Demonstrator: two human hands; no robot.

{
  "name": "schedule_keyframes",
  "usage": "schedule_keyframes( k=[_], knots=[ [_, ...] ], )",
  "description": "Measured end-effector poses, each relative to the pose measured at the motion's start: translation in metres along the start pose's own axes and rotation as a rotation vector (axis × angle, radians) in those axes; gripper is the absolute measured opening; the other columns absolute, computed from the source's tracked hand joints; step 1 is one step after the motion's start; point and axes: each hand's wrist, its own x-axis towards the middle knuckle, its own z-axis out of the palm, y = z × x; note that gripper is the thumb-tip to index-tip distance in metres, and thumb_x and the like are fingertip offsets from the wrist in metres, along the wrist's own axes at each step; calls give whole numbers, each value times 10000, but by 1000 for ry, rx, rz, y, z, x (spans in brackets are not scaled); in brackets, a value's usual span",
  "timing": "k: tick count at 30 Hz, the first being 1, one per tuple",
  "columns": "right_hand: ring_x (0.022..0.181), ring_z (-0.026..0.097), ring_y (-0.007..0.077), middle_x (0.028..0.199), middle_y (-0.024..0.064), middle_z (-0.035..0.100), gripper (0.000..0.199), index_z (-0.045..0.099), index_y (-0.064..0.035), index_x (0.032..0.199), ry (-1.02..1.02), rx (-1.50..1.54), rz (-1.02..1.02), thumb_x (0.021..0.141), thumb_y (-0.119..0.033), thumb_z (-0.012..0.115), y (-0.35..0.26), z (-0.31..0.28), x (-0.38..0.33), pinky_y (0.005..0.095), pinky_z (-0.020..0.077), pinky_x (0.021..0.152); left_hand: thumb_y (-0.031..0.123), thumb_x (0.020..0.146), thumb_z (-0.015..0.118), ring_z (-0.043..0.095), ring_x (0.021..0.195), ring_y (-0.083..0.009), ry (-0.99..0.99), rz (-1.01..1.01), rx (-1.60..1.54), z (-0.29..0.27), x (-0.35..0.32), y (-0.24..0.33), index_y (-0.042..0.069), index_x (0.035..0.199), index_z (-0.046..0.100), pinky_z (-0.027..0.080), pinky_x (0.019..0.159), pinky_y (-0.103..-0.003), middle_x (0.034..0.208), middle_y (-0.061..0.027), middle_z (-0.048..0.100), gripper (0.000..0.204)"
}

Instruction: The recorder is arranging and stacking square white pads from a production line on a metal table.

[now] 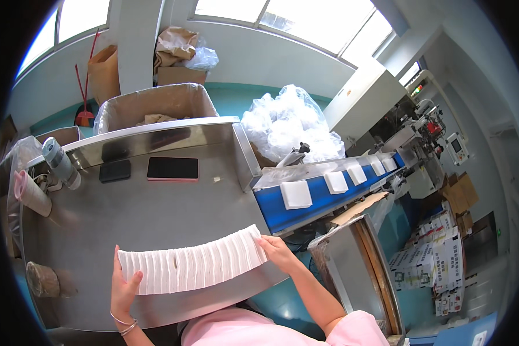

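Note:
A long row of white folded tissue packs (196,262), pressed side by side, stretches across the near part of the steel table and curves up slightly at its right end. My left hand (125,284) grips the left end, thumb in front and fingers behind. At the right end my right hand (277,252) closes on the last pack. A narrow dark gap shows in the row left of its middle. Beyond the row, more white packs (296,195) lie spaced out along a blue conveyor belt (271,212).
On the steel table (127,213) lie a phone with a pink edge (173,168) and a dark phone (115,170). A clear bottle (61,163), a pink-lidded cup (33,195) and a tape roll (42,279) stand left. Behind are a lined carton (155,102) and a bulging plastic bag (291,124).

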Motion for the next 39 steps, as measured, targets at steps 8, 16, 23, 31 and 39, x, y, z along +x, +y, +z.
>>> schedule_keyframes(
  k=[8,16,23,31,39],
  knots=[
    [1087,535,247,1237,149,491,376,353,12,1281,339,655,-6,939,-142,386,25,-43,13,377,472,876,275,778,665,499,1099,-199,8,20,-19,2,-2,-3,0,1419,128,388,955,-291,1220,-135,472,880],
    [1063,487,113,1190,73,509,521,369,6,1315,-150,2,56,889,-218,567,-4,0,-2,266,422,878,188,759,657,513,1087,-213,-13,27,-31,14,-3,2,-9,1417,103,394,950,-306,1221,-155,470,882],
    [914,590,147,1041,63,589,303,491,5,1169,150,41,-112,895,-123,472,6,-9,3,300,479,820,186,759,658,509,1093,-214,-30,14,-25,15,-3,7,-11,1417,105,388,956,-305,1228,-165,460,881],
    [1016,536,147,1249,118,478,489,320,3,1338,63,-143,-278,952,-275,432,-4,6,-1,289,468,811,206,747,689,508,1104,-229,-41,9,-57,24,-8,5,-10,1417,93,391,957,-309,1247,-181,454,922],
    [914,542,83,1016,23,591,277,528,8,1152,86,2,-251,916,-134,493,-12,17,-9,243,447,800,333,768,675,473,1145,-222,-102,17,-7,34,-6,9,-11,1418,81,368,980,-309,1269,-167,428,946]
  ],
)
